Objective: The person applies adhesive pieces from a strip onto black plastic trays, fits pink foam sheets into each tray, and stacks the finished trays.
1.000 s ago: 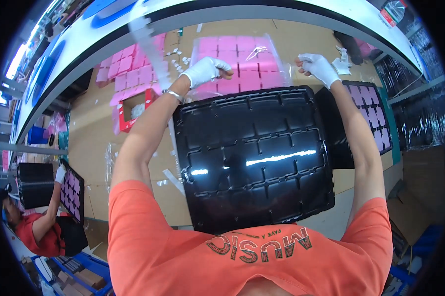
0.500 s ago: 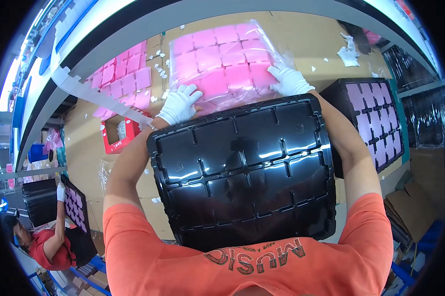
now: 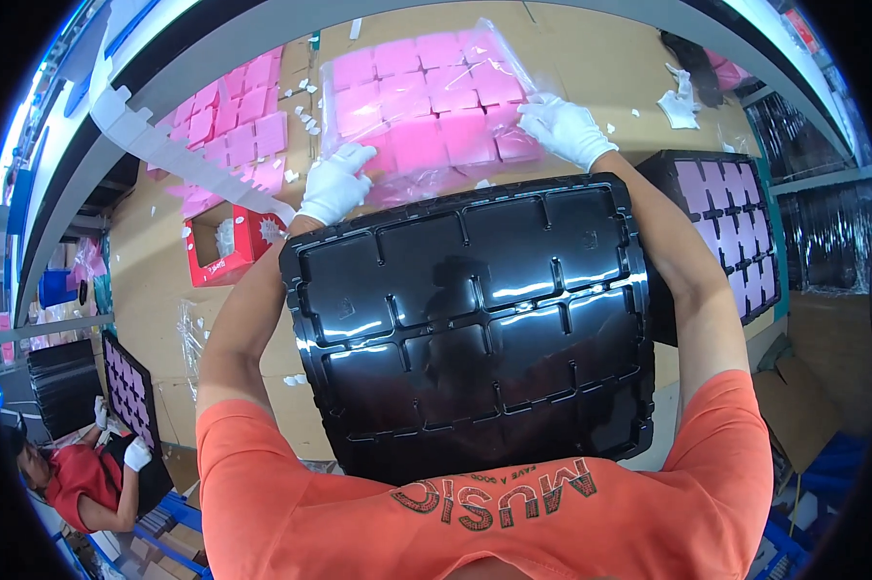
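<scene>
**Both gloved hands grip a clear bag of pink squares above a black tray**

Head view: In the upper middle of the frame, the left hand [image 3: 334,184] in a white glove is closed on the lower left edge of a clear plastic bag of pink square pieces [image 3: 434,101]. The right hand [image 3: 564,128], also gloved in white, is clamped on the bag's right edge. The bag holds rows of pink squares packed side by side and lies over the brown cardboard-covered worktable [image 3: 610,68].

Filling the centre of the frame, a glossy black moulded plastic tray [image 3: 470,319] with rectangular compartments rests between the forearms, against the person's orange shirt; its compartments show no contents.

At the right edge, a second black tray [image 3: 716,242] holds pink squares in its compartments. In the upper left, loose pink squares [image 3: 228,121] lie on the table, and below them stands an open red cardboard box [image 3: 221,246] with something pale inside. A white notched plastic strip [image 3: 165,155] crosses the upper left.

In the lower left corner, another person in red [image 3: 83,478] holds a black tray filled with pink squares [image 3: 127,382].
</scene>
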`<state>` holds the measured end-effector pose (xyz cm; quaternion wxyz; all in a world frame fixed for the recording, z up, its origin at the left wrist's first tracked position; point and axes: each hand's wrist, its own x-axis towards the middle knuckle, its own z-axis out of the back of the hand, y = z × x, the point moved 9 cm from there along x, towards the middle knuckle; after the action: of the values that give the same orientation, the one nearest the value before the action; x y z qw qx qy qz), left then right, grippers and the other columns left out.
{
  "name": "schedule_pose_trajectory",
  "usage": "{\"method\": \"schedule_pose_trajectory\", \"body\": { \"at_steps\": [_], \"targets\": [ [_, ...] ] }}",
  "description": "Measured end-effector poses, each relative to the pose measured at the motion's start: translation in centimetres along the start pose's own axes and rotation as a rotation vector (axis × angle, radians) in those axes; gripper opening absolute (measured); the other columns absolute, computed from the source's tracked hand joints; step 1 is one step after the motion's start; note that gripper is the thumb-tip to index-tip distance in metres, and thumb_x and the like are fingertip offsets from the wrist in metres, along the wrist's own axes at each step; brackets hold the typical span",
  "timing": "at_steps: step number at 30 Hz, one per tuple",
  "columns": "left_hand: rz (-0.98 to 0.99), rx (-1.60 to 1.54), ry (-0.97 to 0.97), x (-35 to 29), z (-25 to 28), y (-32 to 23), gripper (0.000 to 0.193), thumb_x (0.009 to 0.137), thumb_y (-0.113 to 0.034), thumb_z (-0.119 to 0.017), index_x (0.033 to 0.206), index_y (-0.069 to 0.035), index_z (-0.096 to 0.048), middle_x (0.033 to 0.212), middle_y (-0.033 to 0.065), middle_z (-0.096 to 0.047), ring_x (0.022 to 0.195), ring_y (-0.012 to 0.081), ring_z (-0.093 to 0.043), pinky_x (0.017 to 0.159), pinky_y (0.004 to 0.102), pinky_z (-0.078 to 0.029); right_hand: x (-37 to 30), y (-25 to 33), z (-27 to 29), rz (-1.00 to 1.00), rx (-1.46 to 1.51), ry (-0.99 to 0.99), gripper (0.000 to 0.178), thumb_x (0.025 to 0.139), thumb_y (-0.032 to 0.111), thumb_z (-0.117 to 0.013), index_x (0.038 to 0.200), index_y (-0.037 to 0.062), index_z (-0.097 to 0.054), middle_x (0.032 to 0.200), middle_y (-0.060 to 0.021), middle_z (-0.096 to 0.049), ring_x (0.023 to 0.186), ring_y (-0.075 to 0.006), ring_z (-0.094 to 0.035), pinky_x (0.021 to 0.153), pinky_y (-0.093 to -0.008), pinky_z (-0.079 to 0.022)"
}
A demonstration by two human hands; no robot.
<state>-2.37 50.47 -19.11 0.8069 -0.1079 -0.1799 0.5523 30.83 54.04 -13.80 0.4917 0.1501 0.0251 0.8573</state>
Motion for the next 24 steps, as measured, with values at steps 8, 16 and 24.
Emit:
{"method": "schedule_pose_trajectory", "body": {
  "at_steps": [8, 16, 24],
  "targets": [
    [-0.056, 0.349, 0.316, -0.2, -0.7, -3.2, 0.058, 0.082, -0.037, -0.07, 0.134, -0.019, -0.054, 0.141, 0.0086, -0.049, 0.119, 0.0334, -0.057, 0.09, 0.0455, -0.052, 1.6, -2.9, -0.7, -0.258, 0.276, 0.109, 0.033, 0.082, 0.035, -0.063, 0.105, 0.0138, -0.072, 0.101, -0.0122, -0.07, 0.092, -0.0279, -0.066, 0.085, -0.0375, -0.051],
    [-0.045, 0.264, 0.168, 0.7, 1.3, -2.8, 0.053, 0.083, -0.033, -0.069, 0.131, -0.016, -0.056, 0.135, 0.0113, -0.052, 0.106, 0.0358, -0.063, 0.085, 0.0456, -0.053, 3.0, -4.2, 1.8, -0.613, 0.754, 0.059, 0.035, 0.086, 0.034, -0.066, 0.109, 0.009, -0.07, 0.089, -0.0007, -0.067, 0.069, -0.0103, -0.059, 0.064, -0.0246, -0.046],
    [-0.044, -0.014, -0.113, 1.8, 3.9, -0.3, 0.028, 0.087, -0.026, -0.065, 0.111, -0.013, -0.07, 0.104, 0.0075, -0.069, 0.087, 0.0296, -0.068, 0.075, 0.0413, -0.054, 4.5, -2.6, 4.5, -0.647, 0.986, -0.036, 0.027, 0.092, 0.028, -0.059, 0.108, 0.0075, -0.068, 0.093, -0.0026, -0.066, 0.073, -0.0111, -0.064, 0.06, -0.0236, -0.043]
  ]
}}
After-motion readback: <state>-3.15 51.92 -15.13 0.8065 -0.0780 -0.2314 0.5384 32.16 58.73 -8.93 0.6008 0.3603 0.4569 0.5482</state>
